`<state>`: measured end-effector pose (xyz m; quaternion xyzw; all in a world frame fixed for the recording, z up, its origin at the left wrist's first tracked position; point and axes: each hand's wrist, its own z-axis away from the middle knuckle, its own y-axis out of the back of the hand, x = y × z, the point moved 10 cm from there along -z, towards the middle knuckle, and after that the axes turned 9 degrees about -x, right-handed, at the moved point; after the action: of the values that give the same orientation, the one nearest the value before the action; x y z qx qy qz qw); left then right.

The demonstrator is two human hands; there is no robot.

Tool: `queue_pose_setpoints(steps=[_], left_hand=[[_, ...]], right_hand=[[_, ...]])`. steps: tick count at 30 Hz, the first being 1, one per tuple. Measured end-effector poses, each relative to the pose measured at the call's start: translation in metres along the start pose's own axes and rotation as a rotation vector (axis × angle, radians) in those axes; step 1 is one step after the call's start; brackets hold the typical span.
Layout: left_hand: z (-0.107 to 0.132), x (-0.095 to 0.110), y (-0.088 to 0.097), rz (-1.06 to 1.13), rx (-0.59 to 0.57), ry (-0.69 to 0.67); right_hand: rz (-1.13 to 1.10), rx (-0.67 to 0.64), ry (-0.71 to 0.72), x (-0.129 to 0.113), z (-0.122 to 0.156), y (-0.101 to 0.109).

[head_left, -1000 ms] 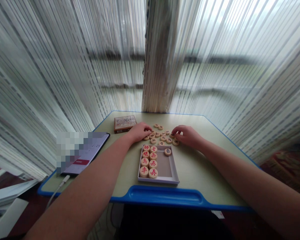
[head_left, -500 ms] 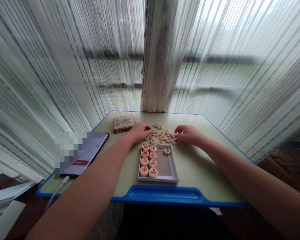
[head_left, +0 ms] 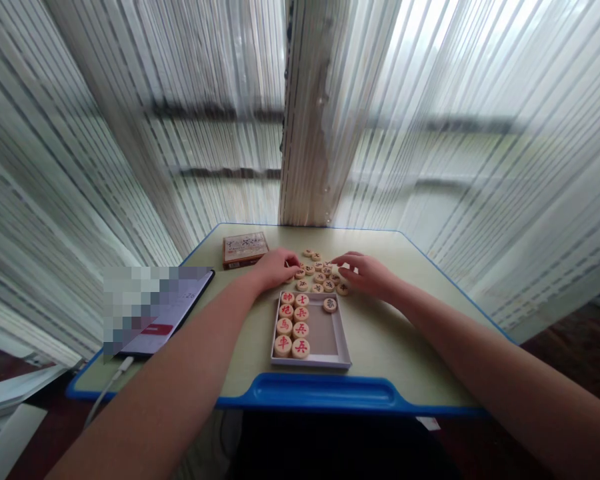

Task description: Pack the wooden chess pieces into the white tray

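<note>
Loose round Chinese chess pieces with dark characters lie in a cluster behind an open white box tray. At the cluster's left edge is my left hand, its fingers loosely bent and thumb apart, close against the nearest pieces. My right hand reaches in from the right, fingers stretched apart over the pieces on that side; I see nothing gripped in it. Inside the tray, red-character pieces stand in two columns on the left. One dark-character piece lies at the tray's back right corner.
A flat brown printed box rests at the back left of the table. Nearer on the left is a tablet or phone with a white cable. The pale table has a blue rim and front groove. Striped curtains hang behind.
My right hand has moved left, further over the loose pieces, and its fingers have stretched out. Some pieces on the right have shifted closer to the cluster. My left hand stays nearly in place.
</note>
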<state>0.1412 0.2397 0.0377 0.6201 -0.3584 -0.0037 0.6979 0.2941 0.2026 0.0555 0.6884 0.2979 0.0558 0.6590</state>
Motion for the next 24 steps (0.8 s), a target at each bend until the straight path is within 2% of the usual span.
queue_pose_setpoints(steps=[2, 4, 11, 16, 19, 22, 24], left_hand=[[0.000, 0.002, 0.000, -0.026, 0.010, -0.004], [0.001, 0.006, 0.001, -0.072, 0.020, -0.023], [0.015, 0.032, 0.020, -0.228, 0.157, -0.134], [0.028, 0.052, 0.029, -0.287, 0.229, -0.210], [0.037, 0.064, 0.031, -0.257, 0.257, -0.260], [0.043, 0.074, 0.030, -0.201, 0.262, -0.313], [0.045, 0.077, 0.029, -0.161, 0.258, -0.333]], right_hand=[[-0.001, -0.016, 0.120, -0.012, 0.000, -0.003], [0.035, -0.041, 0.145, -0.015, 0.000, -0.007], [0.101, 0.005, -0.024, -0.004, 0.003, 0.002], [0.022, -0.056, -0.063, -0.001, 0.001, -0.003], [0.010, -0.091, -0.158, 0.009, 0.000, -0.008], [-0.087, -0.077, -0.248, 0.020, 0.001, -0.007], [-0.272, -0.021, -0.284, 0.025, 0.003, -0.003]])
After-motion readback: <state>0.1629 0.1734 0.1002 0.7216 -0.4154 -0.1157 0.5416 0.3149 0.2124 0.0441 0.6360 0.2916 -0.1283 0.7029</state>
